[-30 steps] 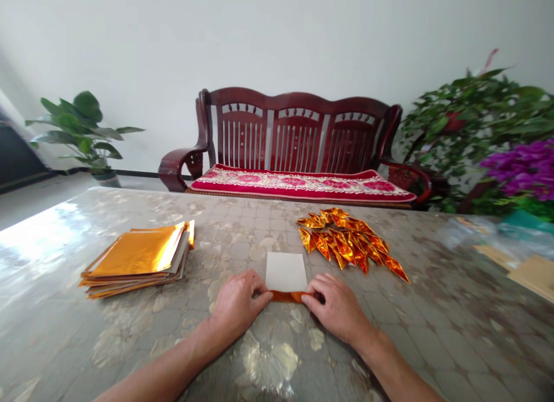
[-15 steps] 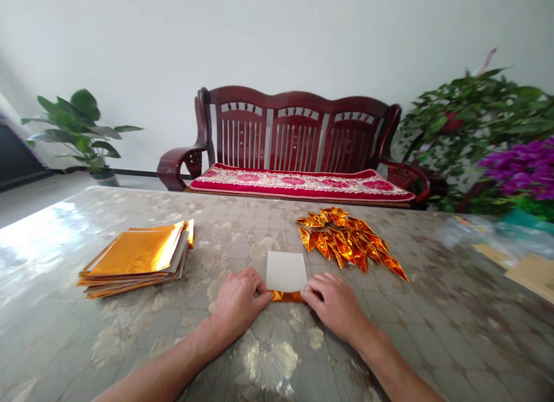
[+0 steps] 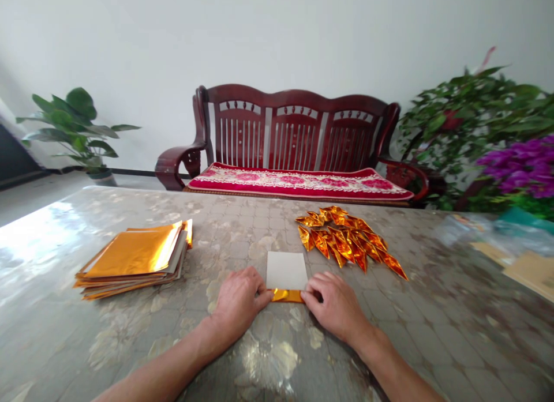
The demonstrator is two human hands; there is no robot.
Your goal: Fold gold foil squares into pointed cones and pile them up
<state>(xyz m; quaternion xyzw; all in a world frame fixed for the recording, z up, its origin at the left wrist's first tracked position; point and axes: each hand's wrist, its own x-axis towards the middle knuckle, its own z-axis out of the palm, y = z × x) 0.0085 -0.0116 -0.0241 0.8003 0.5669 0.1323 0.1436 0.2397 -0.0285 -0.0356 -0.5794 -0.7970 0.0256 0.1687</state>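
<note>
A rectangular gold foil sheet with a white back (image 3: 286, 270) lies flat near the middle of the mottled grey, glossy tabletop (image 3: 255, 229), white side up. Its near edge is turned over into a narrow, shiny gold band (image 3: 286, 296). The left hand (image 3: 237, 301) and right hand (image 3: 335, 307) sit at opposite ends of this band, fingers drawn together and pressed against it; the thumbs are hidden, so any pinch beneath cannot be seen.

Toward the table's left side, well apart from the left hand, lies a stack of flat square gold foil sheets (image 3: 134, 258). Just beyond the white sheet, toward the far edge, spreads a heap of folded, pointed gold foil pieces (image 3: 346, 240). A clear plastic bag (image 3: 471, 229) and tan cardboard (image 3: 526, 272) lie along the right edge. Past the far edge stands a dark red wooden bench (image 3: 298, 125) with a red floral cushion (image 3: 298, 183), between a leafy potted plant (image 3: 73, 125) and purple flowers (image 3: 519, 171).
</note>
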